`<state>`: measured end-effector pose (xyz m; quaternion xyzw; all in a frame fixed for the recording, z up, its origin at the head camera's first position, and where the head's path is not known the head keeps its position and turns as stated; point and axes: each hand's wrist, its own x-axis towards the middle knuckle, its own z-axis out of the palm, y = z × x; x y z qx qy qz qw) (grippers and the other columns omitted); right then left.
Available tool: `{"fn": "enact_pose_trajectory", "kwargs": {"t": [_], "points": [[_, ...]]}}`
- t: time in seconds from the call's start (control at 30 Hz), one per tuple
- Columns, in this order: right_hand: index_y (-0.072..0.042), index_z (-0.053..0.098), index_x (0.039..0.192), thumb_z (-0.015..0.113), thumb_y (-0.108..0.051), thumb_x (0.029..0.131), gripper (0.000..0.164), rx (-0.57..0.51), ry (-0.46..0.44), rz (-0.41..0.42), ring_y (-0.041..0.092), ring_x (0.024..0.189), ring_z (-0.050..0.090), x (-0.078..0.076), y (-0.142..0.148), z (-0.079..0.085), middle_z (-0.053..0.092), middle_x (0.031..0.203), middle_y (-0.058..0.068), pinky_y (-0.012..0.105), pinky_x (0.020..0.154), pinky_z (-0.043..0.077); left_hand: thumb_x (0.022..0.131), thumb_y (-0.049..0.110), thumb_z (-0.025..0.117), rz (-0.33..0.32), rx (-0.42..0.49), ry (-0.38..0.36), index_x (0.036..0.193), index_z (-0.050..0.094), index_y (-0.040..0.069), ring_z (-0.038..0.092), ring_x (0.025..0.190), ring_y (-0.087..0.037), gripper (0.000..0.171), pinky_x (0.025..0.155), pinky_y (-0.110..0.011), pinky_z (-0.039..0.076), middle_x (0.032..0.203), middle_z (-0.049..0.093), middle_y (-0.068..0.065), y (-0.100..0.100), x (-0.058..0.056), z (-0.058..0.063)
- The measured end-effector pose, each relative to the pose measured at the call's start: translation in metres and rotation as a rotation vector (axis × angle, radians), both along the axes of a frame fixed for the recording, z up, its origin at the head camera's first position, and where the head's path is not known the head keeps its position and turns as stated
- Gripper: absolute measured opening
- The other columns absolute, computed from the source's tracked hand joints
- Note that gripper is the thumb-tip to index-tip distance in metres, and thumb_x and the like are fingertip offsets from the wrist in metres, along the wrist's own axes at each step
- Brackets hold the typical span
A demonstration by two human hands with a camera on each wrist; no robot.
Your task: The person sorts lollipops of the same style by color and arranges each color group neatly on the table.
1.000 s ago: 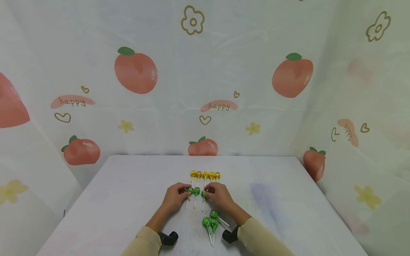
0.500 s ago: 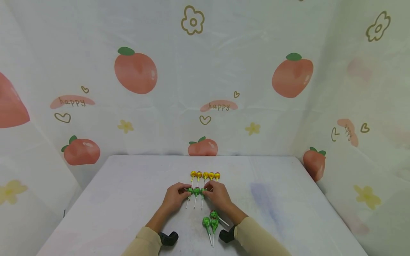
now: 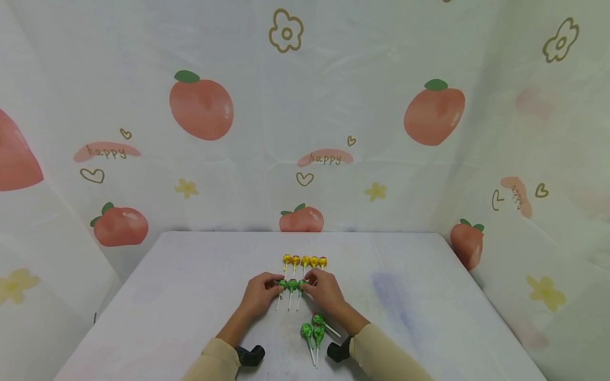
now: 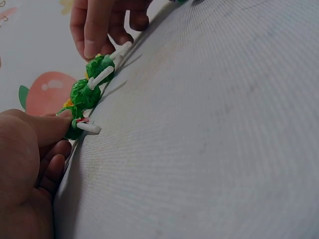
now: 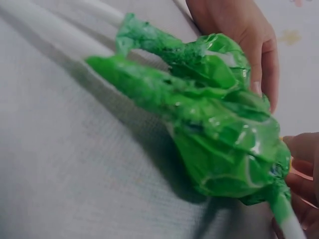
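Observation:
Three green-wrapped lollipops lie side by side on the white table, sticks toward me. My left hand [image 3: 259, 293] holds the head of the leftmost green lollipop [image 4: 74, 122] between thumb and fingers. The middle green lollipop [image 3: 292, 286] lies between my hands. At the right end, my right hand [image 3: 325, 288] pinches the head of the third green lollipop [image 4: 101, 68]. Just beyond the hands is a row of several yellow lollipops [image 3: 305, 260], their sticks partly hidden by my fingers.
Nearer me, three more green lollipops [image 3: 318, 333] lie loosely grouped, one slanting right; their wrappers loom large in the right wrist view. Black wrist devices [image 3: 250, 355] sit by both sleeves. A printed cloth [image 3: 248, 201] hangs behind the table [image 3: 190, 296].
My right hand has slid its green lollipop left and slightly away from me, up beside the middle one. Its stick has swung a little left. The left hand has stayed in place.

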<state>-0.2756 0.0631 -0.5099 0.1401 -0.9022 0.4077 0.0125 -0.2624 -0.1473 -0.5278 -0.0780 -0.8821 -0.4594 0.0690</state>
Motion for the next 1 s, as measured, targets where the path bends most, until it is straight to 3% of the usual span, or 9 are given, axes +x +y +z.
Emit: {"fn": "enact_pose_trajectory", "kwargs": {"t": [0.4,0.67,1.0], "points": [[-0.012,0.067,0.097,0.074,-0.021,0.087,0.015,-0.011,-0.014,-0.006,0.014,0.073,0.053,0.009,0.014,0.015,0.058,0.080,-0.006,0.026,0.062,0.046,0.085,0.008,0.074,0.000,-0.006,0.000,0.107,0.074,0.011,0.054,0.079,-0.012,0.023,0.071,-0.033,0.045,0.088,0.062,0.005,0.000,0.001,0.001],[-0.009,0.068,0.099,0.073,-0.015,0.087,0.015,-0.045,-0.039,0.121,0.014,0.072,0.053,0.019,0.030,0.020,0.059,0.081,-0.005,0.027,0.062,0.045,0.085,0.008,0.074,-0.010,-0.011,0.012,0.108,0.074,0.010,0.053,0.078,-0.013,0.023,0.070,-0.032,0.045,0.088,0.062,0.004,0.001,0.001,0.000],[-0.008,0.069,0.109,0.071,-0.018,0.089,0.022,-0.059,-0.168,0.297,0.015,0.080,0.055,0.030,0.051,0.019,0.062,0.088,-0.005,0.028,0.066,0.046,0.086,0.008,0.073,-0.005,-0.007,-0.002,0.108,0.074,0.011,0.053,0.079,-0.013,0.023,0.070,-0.032,0.045,0.088,0.062,0.004,-0.001,0.000,-0.001]]}}
